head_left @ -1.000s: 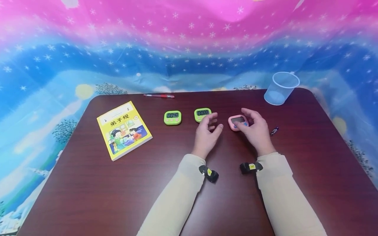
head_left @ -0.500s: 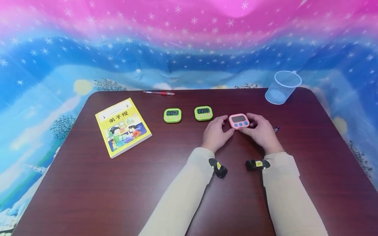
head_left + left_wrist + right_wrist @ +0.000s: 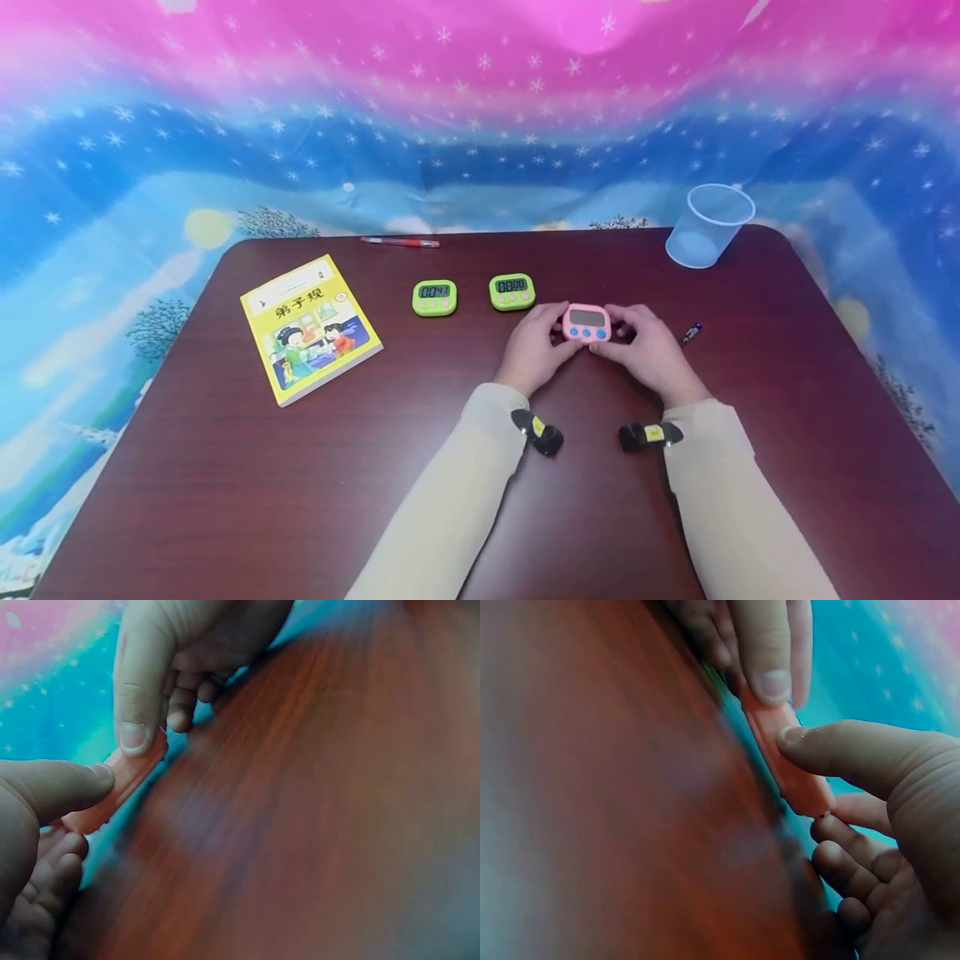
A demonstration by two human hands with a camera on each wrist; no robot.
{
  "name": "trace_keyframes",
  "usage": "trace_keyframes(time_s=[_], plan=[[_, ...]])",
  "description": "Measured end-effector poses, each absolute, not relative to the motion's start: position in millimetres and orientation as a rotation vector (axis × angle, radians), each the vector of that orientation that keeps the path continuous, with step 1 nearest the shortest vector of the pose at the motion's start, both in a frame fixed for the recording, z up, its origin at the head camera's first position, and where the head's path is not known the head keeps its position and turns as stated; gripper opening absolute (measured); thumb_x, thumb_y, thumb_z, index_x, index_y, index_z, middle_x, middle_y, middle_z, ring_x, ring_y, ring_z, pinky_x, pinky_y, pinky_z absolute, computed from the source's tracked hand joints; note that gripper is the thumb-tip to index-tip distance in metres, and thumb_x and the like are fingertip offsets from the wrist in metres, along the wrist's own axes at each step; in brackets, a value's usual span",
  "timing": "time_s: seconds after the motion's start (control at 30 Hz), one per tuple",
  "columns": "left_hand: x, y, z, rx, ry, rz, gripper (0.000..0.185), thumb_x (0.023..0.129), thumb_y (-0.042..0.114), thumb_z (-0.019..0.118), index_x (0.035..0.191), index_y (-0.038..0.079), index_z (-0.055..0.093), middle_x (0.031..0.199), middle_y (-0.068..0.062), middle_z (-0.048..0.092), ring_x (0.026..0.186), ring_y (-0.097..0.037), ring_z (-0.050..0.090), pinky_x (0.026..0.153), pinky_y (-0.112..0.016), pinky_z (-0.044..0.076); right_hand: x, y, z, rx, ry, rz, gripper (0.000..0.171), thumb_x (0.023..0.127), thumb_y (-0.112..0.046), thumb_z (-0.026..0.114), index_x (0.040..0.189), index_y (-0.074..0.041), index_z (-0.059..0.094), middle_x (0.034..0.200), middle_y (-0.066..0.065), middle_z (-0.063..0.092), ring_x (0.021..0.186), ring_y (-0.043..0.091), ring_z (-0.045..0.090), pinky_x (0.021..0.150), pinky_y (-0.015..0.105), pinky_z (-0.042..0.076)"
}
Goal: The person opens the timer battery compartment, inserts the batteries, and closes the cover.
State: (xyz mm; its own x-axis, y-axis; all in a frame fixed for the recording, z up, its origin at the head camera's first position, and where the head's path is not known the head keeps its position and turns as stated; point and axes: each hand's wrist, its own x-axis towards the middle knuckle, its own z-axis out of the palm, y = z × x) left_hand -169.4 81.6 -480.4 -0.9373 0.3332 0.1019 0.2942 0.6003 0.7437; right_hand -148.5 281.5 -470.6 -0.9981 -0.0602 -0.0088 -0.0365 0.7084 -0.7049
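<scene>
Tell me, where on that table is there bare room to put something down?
The widest bare stretch of table lies near the person, below the yellow book and left of the sleeves. Another lies at the right edge, below the plastic cup. It is crowded mid-table, where both hands hold the pink timer beside two green timers.

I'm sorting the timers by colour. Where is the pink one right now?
In the head view the pink timer is held between the left hand and the right hand, right of the two green timers.

Pink timer [image 3: 587, 322], blue buttons
</scene>
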Motion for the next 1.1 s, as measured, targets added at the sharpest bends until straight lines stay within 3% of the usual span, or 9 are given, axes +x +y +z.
trace_keyframes(time_s=[0.23, 0.5, 0.7, 0.93, 1.1], plan=[[-149, 51, -490, 0.583, 2.659, 1.524, 0.063, 0.089, 0.024, 0.079, 0.144, 0.007, 0.054, 0.131, -0.003, 0.059, 0.096, -0.009, 0.062, 0.084, -0.015, 0.053, -127, 257, -472, -0.161, 2.867, -1.305, 0.067, 0.085, -0.024, 0.082, 0.142, -0.003, 0.054, 0.12, 0.01, 0.055, 0.1, 0.026, 0.056, 0.086, 0.04, 0.051], [-122, 8, -491, 0.583, 2.547, 1.795, 0.06, 0.085, 0.014, 0.083, 0.138, 0.001, 0.058, 0.124, -0.006, 0.061, 0.094, -0.013, 0.066, 0.082, -0.021, 0.058, -110, 225, -470, -0.323, 2.706, -1.503, 0.069, 0.08, -0.011, 0.086, 0.141, -0.001, 0.055, 0.117, 0.008, 0.055, 0.099, 0.021, 0.064, 0.087, 0.021, 0.056], [-98, -25, -487, 0.615, 2.501, 1.818, 0.059, 0.083, 0.011, 0.084, 0.136, 0.005, 0.06, 0.124, -0.005, 0.06, 0.095, -0.013, 0.064, 0.083, -0.025, 0.059, -90, 204, -471, -0.445, 2.563, -1.683, 0.065, 0.077, -0.003, 0.086, 0.136, 0.002, 0.057, 0.116, 0.01, 0.055, 0.103, 0.022, 0.064, 0.091, 0.027, 0.057], [-71, -45, -484, 0.629, 2.416, 1.817, 0.068, 0.079, 0.01, 0.087, 0.138, 0.003, 0.055, 0.127, -0.002, 0.054, 0.096, -0.013, 0.064, 0.085, -0.026, 0.059, -68, 194, -472, -0.467, 2.443, -1.711, 0.063, 0.078, -0.008, 0.087, 0.134, -0.005, 0.057, 0.126, 0.007, 0.06, 0.097, 0.02, 0.067, 0.086, 0.03, 0.059], [-67, -46, -484, 0.612, 2.403, 1.802, 0.071, 0.079, 0.009, 0.087, 0.14, 0.002, 0.052, 0.126, -0.001, 0.051, 0.096, -0.012, 0.064, 0.086, -0.025, 0.058, -66, 194, -473, -0.462, 2.444, -1.67, 0.063, 0.079, -0.011, 0.087, 0.135, -0.009, 0.057, 0.123, 0.006, 0.066, 0.095, 0.018, 0.067, 0.084, 0.029, 0.059]])
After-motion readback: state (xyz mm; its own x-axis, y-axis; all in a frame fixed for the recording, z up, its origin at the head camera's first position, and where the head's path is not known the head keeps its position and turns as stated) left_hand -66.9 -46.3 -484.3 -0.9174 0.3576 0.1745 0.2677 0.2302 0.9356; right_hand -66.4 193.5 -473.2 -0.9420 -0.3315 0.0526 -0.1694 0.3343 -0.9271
